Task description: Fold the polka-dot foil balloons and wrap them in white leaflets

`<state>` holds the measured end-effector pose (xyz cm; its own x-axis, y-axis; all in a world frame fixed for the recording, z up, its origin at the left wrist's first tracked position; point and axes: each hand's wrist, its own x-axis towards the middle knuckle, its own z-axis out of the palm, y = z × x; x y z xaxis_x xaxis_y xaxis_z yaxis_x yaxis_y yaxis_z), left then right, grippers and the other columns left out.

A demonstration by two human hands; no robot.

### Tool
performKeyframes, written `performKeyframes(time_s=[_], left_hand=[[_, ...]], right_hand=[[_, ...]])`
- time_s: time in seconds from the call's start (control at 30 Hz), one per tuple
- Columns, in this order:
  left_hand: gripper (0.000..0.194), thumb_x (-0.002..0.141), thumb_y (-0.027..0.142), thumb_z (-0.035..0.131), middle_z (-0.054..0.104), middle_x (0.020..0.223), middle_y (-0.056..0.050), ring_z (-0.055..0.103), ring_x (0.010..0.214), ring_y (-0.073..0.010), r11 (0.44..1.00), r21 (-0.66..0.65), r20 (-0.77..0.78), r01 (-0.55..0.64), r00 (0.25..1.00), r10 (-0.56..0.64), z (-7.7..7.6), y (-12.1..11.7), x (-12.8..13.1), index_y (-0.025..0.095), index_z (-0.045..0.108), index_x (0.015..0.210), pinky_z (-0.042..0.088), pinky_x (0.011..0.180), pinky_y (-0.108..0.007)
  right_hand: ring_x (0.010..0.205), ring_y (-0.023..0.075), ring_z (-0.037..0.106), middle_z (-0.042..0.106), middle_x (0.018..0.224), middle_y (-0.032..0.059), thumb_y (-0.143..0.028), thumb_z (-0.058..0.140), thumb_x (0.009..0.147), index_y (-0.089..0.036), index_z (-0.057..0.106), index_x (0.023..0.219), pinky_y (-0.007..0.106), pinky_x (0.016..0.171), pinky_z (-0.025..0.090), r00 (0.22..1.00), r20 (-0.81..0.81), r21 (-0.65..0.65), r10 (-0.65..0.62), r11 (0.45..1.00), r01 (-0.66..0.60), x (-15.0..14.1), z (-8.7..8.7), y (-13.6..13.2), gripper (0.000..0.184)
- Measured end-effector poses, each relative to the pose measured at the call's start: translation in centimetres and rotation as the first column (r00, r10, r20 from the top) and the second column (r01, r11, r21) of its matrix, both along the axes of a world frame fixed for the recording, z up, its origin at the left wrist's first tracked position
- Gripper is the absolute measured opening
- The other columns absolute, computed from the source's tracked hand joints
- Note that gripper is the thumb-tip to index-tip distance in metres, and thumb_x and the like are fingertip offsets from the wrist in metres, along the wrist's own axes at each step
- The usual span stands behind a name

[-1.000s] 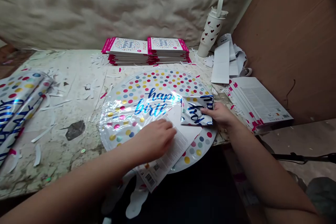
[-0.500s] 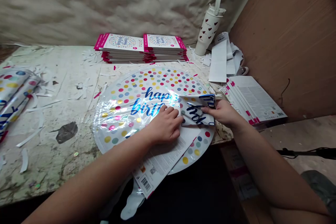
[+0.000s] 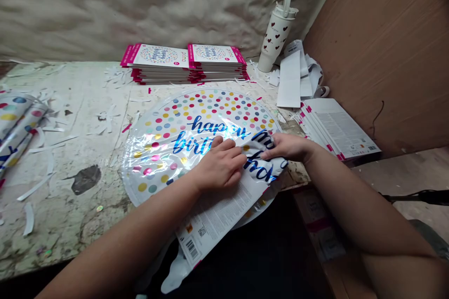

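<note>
Across the middle of the scuffed, paint-stained surface (image 3: 70, 187), a round foil balloon (image 3: 196, 145) lies flat, printed with coloured dots and blue "happy birthday" lettering, with its lower right part folded over on itself. The left hand (image 3: 220, 166) rests palm down on the foil with its fingers loosely spread, its grip released and simply pressing on the sheet. The right hand (image 3: 289, 146) curls over the folded flap (image 3: 264, 159), its grip clenched on that fold, and the two hands sit just beside each other. Below the left hand, a printed white card (image 3: 219, 210) lies across the balloon's lower part and runs out past the edge of the surface, with a barcode (image 3: 191, 248) near its end. A white foil neck (image 3: 175, 273) hangs below it.

Behind the balloon, two stacks of packaged balloons (image 3: 185, 63) with pink edges sit side by side. To their right stands a white tumbler (image 3: 275, 32) with red hearts and a straw, near loose white paper strips (image 3: 294, 77). A fanned pile of printed cards (image 3: 333, 128) lies against a brown cardboard sheet (image 3: 379, 56). Folded balloons (image 3: 17, 121) in the same dotted print lie at the left, among scattered white trimmings (image 3: 35, 182). Crumpled beige sheeting (image 3: 140, 9) hangs behind.
</note>
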<state>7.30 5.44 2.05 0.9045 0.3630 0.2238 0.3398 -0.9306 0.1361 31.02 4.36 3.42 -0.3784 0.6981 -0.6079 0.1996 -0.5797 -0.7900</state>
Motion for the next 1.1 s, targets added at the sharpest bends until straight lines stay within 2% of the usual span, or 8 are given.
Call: performKeyframes(time_s=[0.43,0.63,0.7,0.77,0.83,0.93,1.03,1.1], left_hand=[[0.018,0.083,0.018,0.035,0.053,0.084,-0.008,0.042,0.086,-0.0238,0.998,0.029,-0.018,-0.062,0.998,0.063,1.4,-0.1,-0.2,0.015,0.053,0.082,0.033,0.083,-0.04],[0.018,0.083,0.019,0.036,0.053,0.085,-0.009,0.042,0.086,-0.0238,0.994,0.092,0.001,-0.064,0.998,0.064,1.9,0.2,-0.7,0.015,0.054,0.082,0.035,0.084,-0.039],[0.018,0.084,0.019,0.036,0.053,0.083,-0.009,0.042,0.085,-0.024,0.987,0.095,0.002,-0.127,0.992,0.127,2.3,0.4,-1.4,0.015,0.053,0.081,0.036,0.082,-0.04],[0.018,0.085,0.021,0.035,0.052,0.081,-0.009,0.042,0.085,-0.0245,0.964,0.104,0.044,-0.245,0.969,0.242,3.0,0.5,-2.1,0.017,0.053,0.08,0.037,0.081,-0.041],[0.017,0.085,0.022,0.037,0.052,0.081,-0.009,0.043,0.088,-0.0254,0.933,0.108,0.123,-0.344,0.936,0.331,4.1,0.2,-2.7,0.017,0.052,0.08,0.036,0.083,-0.043],[0.012,0.084,0.02,0.042,0.052,0.096,-0.01,0.042,0.101,-0.0279,0.891,0.145,0.353,-0.43,0.864,0.359,5.9,-0.9,-3.4,0.018,0.052,0.091,0.032,0.089,-0.047],[0.037,0.081,0.024,0.052,0.038,0.128,-0.008,0.03,0.122,-0.0324,0.844,0.115,0.738,-0.523,0.614,0.28,6.7,-1.9,-3.9,0.021,0.042,0.117,0.02,0.1,-0.054],[0.057,0.08,0.028,0.055,0.029,0.138,-0.006,0.022,0.13,-0.0327,0.904,-0.095,0.821,-0.416,0.48,0.308,6.5,-2.2,-4.0,0.023,0.03,0.13,0.018,0.105,-0.052]], right_hand=[[0.04,0.0058,0.048,0.056,0.047,-0.0044,-0.018,0.073,0.059,-0.015,0.059,0.065,0.015,0.036,0.035,0.989,0.141,0.263,-0.048,0.965,0.009,-3.8,2.3,1.8,0.015],[0.042,0.0067,0.045,0.052,0.045,-0.0045,-0.014,0.063,0.063,-0.013,0.062,0.058,0.019,0.041,0.036,0.972,0.179,0.282,0.152,0.939,-0.198,-5.8,2.1,1.9,0.005],[0.051,0.0095,0.053,0.06,0.056,-0.0015,-0.021,0.064,0.067,-0.014,0.067,0.071,0.021,0.049,0.043,0.982,0.187,0.386,0.038,0.916,-0.109,-5.2,2.6,1.3,0.009],[0.067,0.0133,0.059,0.066,0.076,0.0025,-0.029,0.068,0.067,-0.017,0.067,0.09,0.026,0.062,0.049,0.964,0.161,0.57,-0.21,0.817,0.083,-4.5,3.1,0.3,0.025],[0.083,0.017,0.061,0.066,0.095,0.0052,-0.032,0.074,0.064,-0.02,0.062,0.104,0.03,0.074,0.05,0.948,0.039,0.64,-0.316,0.737,0.219,-4.5,3.4,-1.2,0.044],[0.093,0.0203,0.061,0.066,0.101,0.0061,-0.034,0.071,0.068,-0.021,0.061,0.105,0.038,0.085,0.049,0.957,-0.213,0.552,-0.197,0.784,0.284,-5.8,3.4,-3.3,0.04],[0.096,0.0215,0.061,0.068,0.097,0.0042,-0.033,0.065,0.077,-0.022,0.063,0.097,0.04,0.088,0.048,0.872,-0.401,0.594,-0.282,0.644,0.482,-6.9,3.7,-4.2,0.023],[0.1,0.0218,0.06,0.067,0.101,0.0031,-0.03,0.065,0.077,-0.024,0.062,0.098,0.04,0.088,0.048,0.844,-0.447,0.637,-0.295,0.558,0.532,-7.3,4.0,-4.0,0.023]])
